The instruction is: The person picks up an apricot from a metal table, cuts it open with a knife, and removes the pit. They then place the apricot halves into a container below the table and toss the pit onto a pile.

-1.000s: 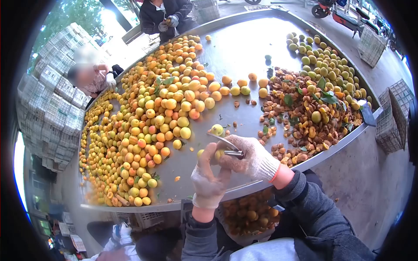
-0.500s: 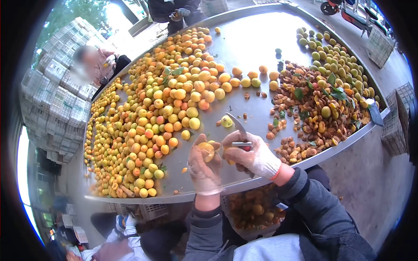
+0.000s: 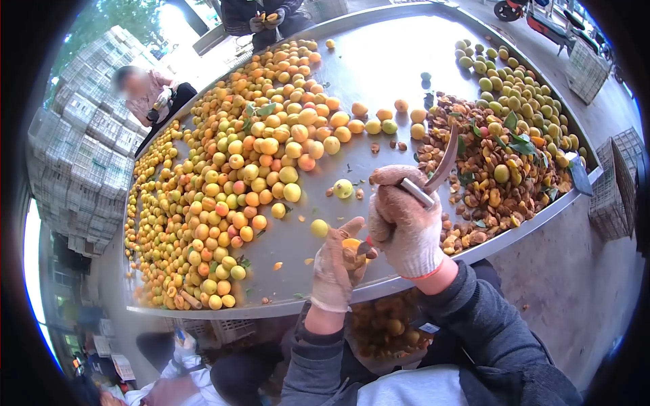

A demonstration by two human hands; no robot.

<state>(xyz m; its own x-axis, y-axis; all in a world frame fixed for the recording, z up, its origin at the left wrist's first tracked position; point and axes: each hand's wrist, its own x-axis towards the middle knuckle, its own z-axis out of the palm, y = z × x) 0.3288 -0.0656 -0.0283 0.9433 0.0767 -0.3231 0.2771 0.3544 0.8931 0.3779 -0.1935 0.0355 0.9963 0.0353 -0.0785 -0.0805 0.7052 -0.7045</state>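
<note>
In my left hand point(image 3: 332, 271), which wears a whitish, stained glove, a cut orange apricot point(image 3: 351, 246) rests between thumb and fingers. My gloved right hand point(image 3: 409, 227) is closed around a curved knife point(image 3: 446, 159), its blade pointing up and away from me, a silver collar showing above the fist. A dark reddish-brown piece point(image 3: 366, 251) lies between the two hands, right against the fruit; what it is I cannot tell. Just beyond my left fingertips sits a yellow apricot point(image 3: 319, 228), with a greenish one point(image 3: 342, 189) farther off on the metal table point(image 3: 271, 281).
Whole apricots point(image 3: 223, 196) cover the table's left side. On the right are a heap of brown pitted pieces point(image 3: 491, 183) and green fruit point(image 3: 521, 101). A container of fruit point(image 3: 389, 325) stands below the edge. Other people work at the far side and lower left.
My right hand has risen away from the left, swinging the knife blade to the right. My left hand has shifted right and down, still with cut apricot; the yellow apricot beside it now shows fully.
</note>
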